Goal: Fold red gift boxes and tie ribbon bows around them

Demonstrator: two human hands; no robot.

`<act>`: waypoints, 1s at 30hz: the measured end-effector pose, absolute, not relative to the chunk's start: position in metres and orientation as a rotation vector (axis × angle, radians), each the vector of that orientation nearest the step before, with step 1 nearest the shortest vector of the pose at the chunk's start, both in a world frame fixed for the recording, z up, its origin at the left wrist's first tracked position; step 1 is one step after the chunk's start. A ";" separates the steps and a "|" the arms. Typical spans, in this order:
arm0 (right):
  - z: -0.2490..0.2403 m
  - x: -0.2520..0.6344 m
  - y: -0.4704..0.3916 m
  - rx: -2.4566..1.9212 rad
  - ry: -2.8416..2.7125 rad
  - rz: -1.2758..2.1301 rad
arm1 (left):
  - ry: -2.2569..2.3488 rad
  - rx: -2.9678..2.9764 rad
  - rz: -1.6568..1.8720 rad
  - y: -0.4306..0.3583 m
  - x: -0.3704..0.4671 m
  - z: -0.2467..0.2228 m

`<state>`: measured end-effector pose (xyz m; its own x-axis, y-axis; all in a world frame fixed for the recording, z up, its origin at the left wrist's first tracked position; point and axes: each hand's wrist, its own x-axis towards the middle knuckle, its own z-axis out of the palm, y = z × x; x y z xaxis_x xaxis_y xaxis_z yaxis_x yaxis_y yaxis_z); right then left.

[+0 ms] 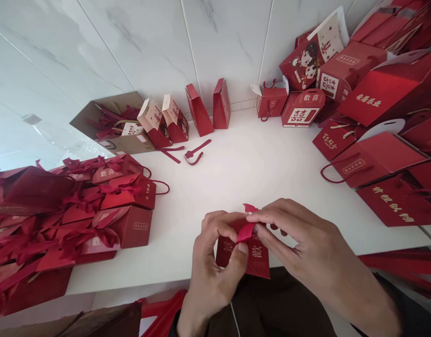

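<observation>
A small red gift box (259,262) with pale lettering stands at the table's front edge, between my hands. Across its top runs a red ribbon (246,232), and one end of it sticks up behind my fingers. My left hand (219,257) is closed, thumb and forefinger pinching the ribbon at the top of the box. From the other side my right hand (300,238) pinches the same ribbon with its fingertips. The fingers hide part of the ribbon, so I cannot tell whether it is knotted.
Many red boxes tied with ribbon (134,227) are piled at the left. A cardboard carton (131,144) holds dark red strips. Several slim red boxes (221,105) stand along the wall, with loose strips (197,149) before them. More red gift boxes (384,154) are stacked at the right.
</observation>
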<state>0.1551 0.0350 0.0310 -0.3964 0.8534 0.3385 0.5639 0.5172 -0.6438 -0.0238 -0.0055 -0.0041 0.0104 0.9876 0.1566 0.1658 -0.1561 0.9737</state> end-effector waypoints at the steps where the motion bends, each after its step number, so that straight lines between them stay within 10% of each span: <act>1: 0.031 0.155 0.034 -1.139 -2.104 0.585 | 1.255 1.434 1.248 -0.005 -0.022 -0.005; 30: 0.027 0.178 0.020 -1.488 -2.027 0.203 | 1.488 1.303 1.528 -0.010 0.004 -0.016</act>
